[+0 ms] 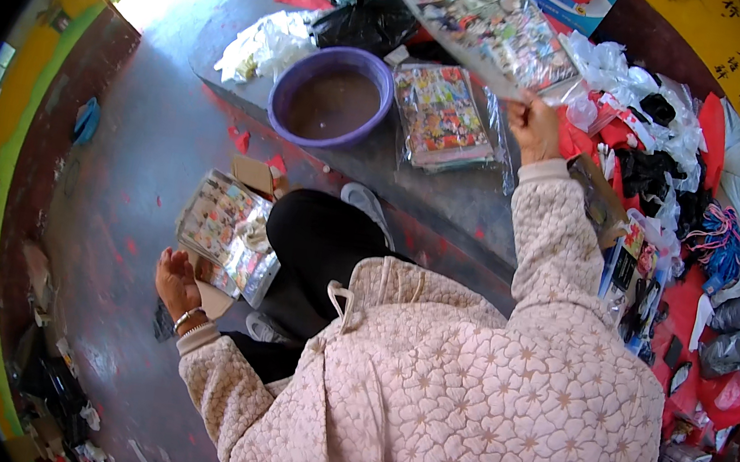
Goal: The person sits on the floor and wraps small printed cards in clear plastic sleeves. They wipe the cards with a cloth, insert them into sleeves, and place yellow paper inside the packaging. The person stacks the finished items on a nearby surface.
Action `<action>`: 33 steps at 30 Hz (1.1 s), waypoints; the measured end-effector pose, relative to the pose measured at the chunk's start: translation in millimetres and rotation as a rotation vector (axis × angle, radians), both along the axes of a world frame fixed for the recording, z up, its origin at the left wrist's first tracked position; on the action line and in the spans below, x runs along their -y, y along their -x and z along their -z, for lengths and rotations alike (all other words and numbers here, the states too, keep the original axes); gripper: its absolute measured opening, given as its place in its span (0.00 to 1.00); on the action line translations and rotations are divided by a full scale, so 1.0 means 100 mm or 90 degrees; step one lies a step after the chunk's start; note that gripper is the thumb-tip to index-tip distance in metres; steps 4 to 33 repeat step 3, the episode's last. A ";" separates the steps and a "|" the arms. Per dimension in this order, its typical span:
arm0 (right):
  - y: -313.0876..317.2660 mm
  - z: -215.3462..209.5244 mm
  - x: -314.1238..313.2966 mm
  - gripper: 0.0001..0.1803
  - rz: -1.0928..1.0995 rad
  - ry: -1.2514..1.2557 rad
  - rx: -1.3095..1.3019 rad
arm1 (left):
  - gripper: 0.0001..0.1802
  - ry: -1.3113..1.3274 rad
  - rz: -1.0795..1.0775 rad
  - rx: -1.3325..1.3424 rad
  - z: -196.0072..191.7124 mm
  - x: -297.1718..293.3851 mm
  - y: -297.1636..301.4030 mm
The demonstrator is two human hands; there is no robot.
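Note:
My right hand [535, 129] reaches across the raised ledge and pinches the near corner of a clear-wrapped pack of colourful printed sheets [501, 29]. Nearer to me, a second stack of printed sheets in clear plastic [441, 114] lies flat. Off to the left, my left hand [177, 282] is raised with its fingers loosely bent and apart, and nothing shows in it. Beside it, more wrapped printed sheets [220, 216] rest in an open cardboard box [213, 300] near my legs.
A purple basin [281, 100] of murky brown water stands on the ledge [476, 209]. Behind it are a black plastic bag [365, 20] and a white bag [269, 42]. Bags, cords [719, 241] and small goods crowd the right side. A blue object [86, 121] lies by the left wall.

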State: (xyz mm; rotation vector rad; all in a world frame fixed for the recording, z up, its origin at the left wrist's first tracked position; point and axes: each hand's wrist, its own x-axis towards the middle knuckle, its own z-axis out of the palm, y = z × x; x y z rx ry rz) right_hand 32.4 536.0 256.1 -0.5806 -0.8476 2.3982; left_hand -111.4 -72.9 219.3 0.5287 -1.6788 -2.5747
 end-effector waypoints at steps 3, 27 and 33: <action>-0.02 0.02 0.21 0.10 0.012 0.006 -0.005 | 0.18 -0.090 0.010 -0.046 -0.15 -0.10 -0.05; -0.02 0.02 0.21 0.10 0.012 0.006 -0.005 | 0.18 -0.090 0.010 -0.046 -0.15 -0.10 -0.05; -0.02 0.02 0.21 0.10 0.012 0.006 -0.005 | 0.18 -0.090 0.010 -0.046 -0.15 -0.10 -0.05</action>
